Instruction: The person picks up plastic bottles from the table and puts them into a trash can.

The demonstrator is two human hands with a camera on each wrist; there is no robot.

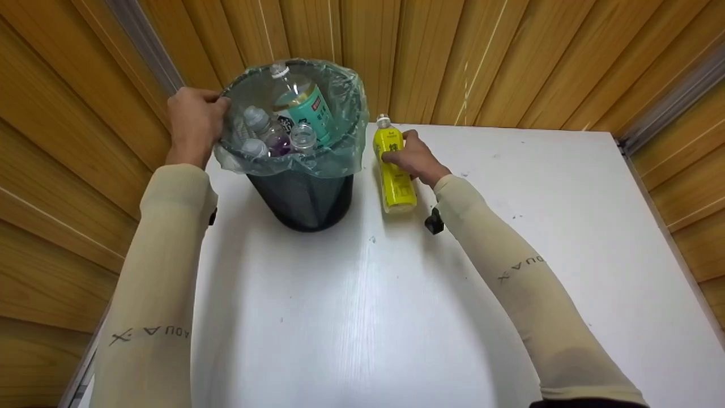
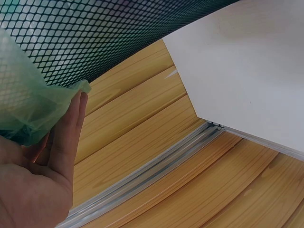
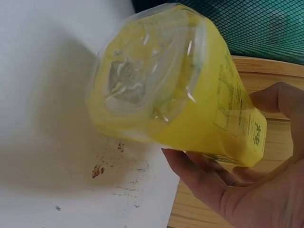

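A yellow bottle (image 1: 395,173) with a pale cap stands just right of the bin, and my right hand (image 1: 409,154) grips its upper half. The right wrist view looks at the yellow bottle (image 3: 175,85) from below, its base tilted up off the white top, with my right hand (image 3: 230,142) wrapped round its side. The dark mesh bin (image 1: 306,195) has a green plastic liner (image 1: 340,153) and holds several bottles, one with a teal label (image 1: 303,107). My left hand (image 1: 195,122) grips the bin's left rim. Its palm (image 2: 38,185) lies against the liner (image 2: 23,109) and mesh (image 2: 95,33).
The white table (image 1: 368,317) is hemmed in by wooden plank walls (image 1: 68,170) on the left, back and right. A metal rail (image 2: 152,171) runs along the wall below the table's edge. Small dark marks (image 3: 99,168) dot the top near the bottle.
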